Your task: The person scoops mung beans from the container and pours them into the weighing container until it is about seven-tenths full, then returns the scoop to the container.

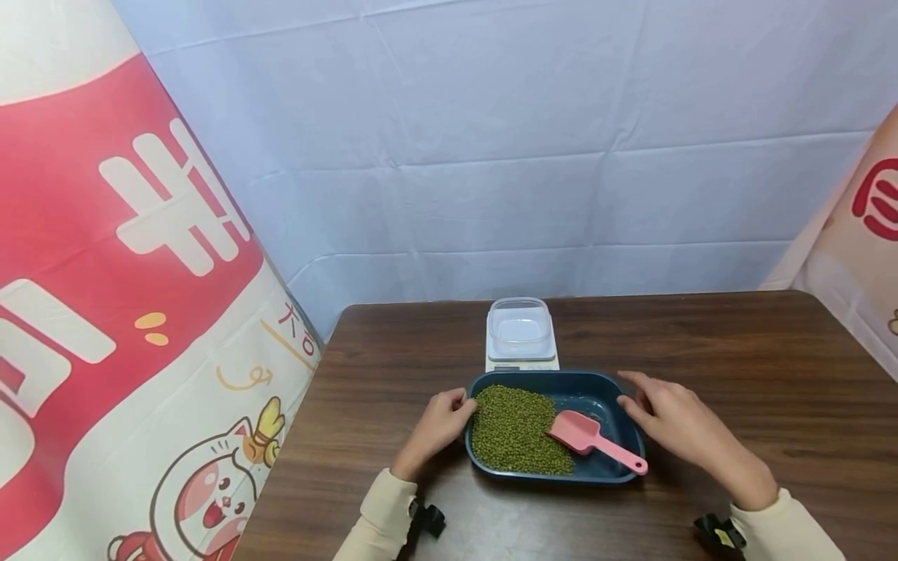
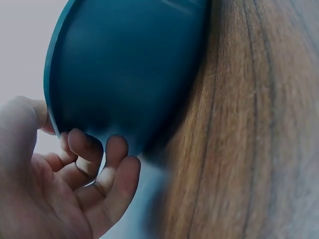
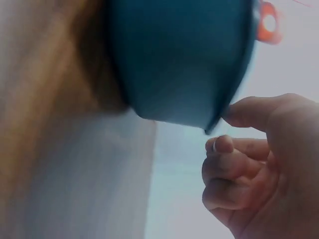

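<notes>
Where the table ends beyond the tray, pale cloth hangs.

Two hands are showing, one tray, one heap of beans, one scoop, one scale, one clear container, one table

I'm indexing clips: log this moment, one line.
left hand: grips dark-blue rectangular tray; right hand: at opposite end; green beans: inside; pink plastic scoop: handle across rim
</notes>
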The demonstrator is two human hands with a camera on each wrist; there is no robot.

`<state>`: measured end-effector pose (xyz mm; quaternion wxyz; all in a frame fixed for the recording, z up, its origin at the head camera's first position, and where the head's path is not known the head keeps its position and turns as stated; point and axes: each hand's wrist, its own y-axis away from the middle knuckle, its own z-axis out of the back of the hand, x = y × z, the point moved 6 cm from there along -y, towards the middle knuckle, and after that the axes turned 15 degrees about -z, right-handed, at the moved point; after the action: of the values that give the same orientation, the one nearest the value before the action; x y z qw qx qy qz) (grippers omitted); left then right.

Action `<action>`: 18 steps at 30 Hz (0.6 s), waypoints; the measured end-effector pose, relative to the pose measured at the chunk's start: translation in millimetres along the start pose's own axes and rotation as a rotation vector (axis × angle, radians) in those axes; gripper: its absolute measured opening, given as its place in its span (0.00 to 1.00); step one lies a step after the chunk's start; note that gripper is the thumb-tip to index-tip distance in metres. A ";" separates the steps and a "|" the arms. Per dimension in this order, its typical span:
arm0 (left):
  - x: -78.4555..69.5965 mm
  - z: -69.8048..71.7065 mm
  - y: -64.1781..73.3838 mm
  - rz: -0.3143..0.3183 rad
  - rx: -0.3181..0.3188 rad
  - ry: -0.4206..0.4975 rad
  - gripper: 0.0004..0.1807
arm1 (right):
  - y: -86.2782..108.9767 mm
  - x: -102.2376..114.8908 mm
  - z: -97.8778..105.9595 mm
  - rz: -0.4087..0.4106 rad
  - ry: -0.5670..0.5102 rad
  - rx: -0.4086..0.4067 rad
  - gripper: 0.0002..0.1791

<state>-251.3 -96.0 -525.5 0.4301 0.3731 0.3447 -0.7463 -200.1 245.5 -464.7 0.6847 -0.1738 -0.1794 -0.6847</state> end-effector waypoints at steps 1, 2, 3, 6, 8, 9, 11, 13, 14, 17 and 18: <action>0.4 0.4 -0.4 -0.001 -0.001 0.013 0.17 | 0.1 1.8 4.3 0.012 0.010 -0.020 0.26; 0.6 0.9 -0.6 0.000 -0.002 0.024 0.17 | 0.4 4.1 8.1 0.023 0.021 -0.037 0.26; 0.7 1.4 -0.9 -0.002 -0.004 0.032 0.17 | 0.8 7.2 11.7 0.038 0.032 -0.049 0.25; 0.9 3.4 -2.2 -0.012 -0.017 0.032 0.15 | 3.4 19.3 16.8 0.108 0.077 -0.049 0.22; 1.4 4.1 -3.3 -0.013 -0.026 0.025 0.13 | 6.3 27.6 16.8 0.154 0.111 -0.029 0.19; 1.7 4.3 -4.0 -0.016 -0.032 0.021 0.13 | 7.8 31.4 15.9 0.178 0.132 -0.018 0.18; 2.4 4.4 -5.3 -0.017 -0.045 0.014 0.12 | 10.7 37.4 12.7 0.213 0.174 0.009 0.18; 2.9 4.0 -6.4 -0.017 -0.057 0.008 0.12 | 12.8 41.2 8.0 0.230 0.219 0.037 0.18; 3.0 3.8 -6.8 -0.019 -0.064 0.003 0.12 | 13.7 42.7 5.6 0.239 0.241 0.047 0.19; 1.9 3.2 -8.1 -0.018 -0.072 -0.005 0.12 | 15.5 45.6 -0.7 0.264 0.296 0.063 0.19; 1.2 3.1 -8.5 -0.017 -0.074 -0.009 0.12 | 16.1 46.3 -2.0 0.272 0.308 0.064 0.18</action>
<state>-260.1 -95.7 -523.4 0.4389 0.3505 0.3730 -0.7385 -184.2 204.0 -444.0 0.7952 -0.0681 -0.0692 -0.5985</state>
